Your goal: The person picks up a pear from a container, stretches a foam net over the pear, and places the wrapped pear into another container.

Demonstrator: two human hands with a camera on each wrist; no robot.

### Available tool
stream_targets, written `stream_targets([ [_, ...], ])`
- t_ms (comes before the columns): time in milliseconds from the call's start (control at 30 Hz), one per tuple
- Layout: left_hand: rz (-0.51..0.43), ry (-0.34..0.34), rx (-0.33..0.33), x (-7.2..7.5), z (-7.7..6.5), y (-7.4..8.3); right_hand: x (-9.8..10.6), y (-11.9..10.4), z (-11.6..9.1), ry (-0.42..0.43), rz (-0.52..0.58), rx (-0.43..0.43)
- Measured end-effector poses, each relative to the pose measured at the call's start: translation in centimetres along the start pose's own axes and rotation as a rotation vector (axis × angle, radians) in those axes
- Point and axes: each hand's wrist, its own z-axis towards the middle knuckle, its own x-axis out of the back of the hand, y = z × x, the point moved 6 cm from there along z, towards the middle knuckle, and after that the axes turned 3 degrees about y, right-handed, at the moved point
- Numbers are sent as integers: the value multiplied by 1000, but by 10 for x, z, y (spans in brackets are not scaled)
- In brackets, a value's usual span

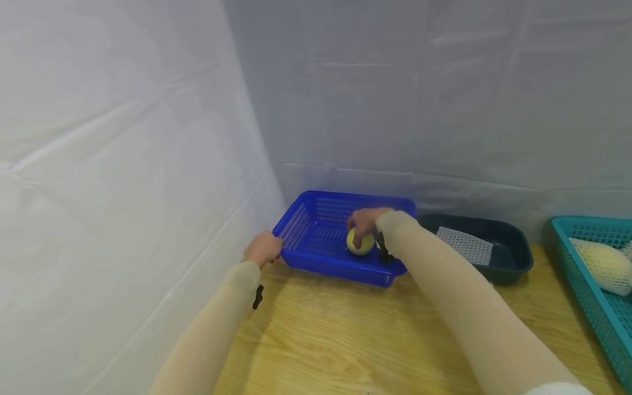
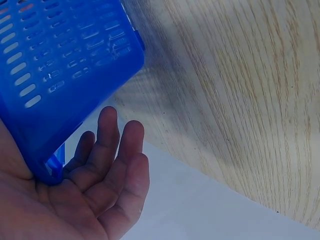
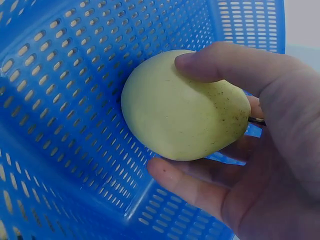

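Observation:
A blue plastic basket (image 1: 331,266) with slotted walls lies on the table near the corner of the two white walls. My left hand (image 1: 264,248) holds its rim at the left end; in the left wrist view the rim runs between thumb and palm, with the fingers (image 2: 129,175) bent beneath. Inside the basket, toward its right end, my right hand (image 1: 366,220) grips a pale yellow-green pear (image 3: 175,110). Thumb and fingers lie on opposite sides of the pear, whose dark stem points toward the palm.
Right of the basket stands a dark tray (image 1: 515,258) with a white foam net (image 1: 464,245) in it, partly behind the right forearm. Farther right, a teal basket (image 1: 577,280) holds a pale fruit (image 1: 599,264) in a foam net. White sheeting (image 1: 355,109) rises behind the wooden table (image 1: 336,329).

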Motion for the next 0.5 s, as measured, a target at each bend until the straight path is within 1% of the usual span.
stream_targets([
  [167,4,1,4,-2,2,2,3,4,-1,7,57,3],
  [233,2,-1,0,-3,2,4,7,3,-3,19,67,17],
  [300,-3,-2,-7,-3,3,4,12,2,-7,32,55,40],
  [500,-10,-6,-12,-4,6,4,26,-8,-30,43,15,123],
])
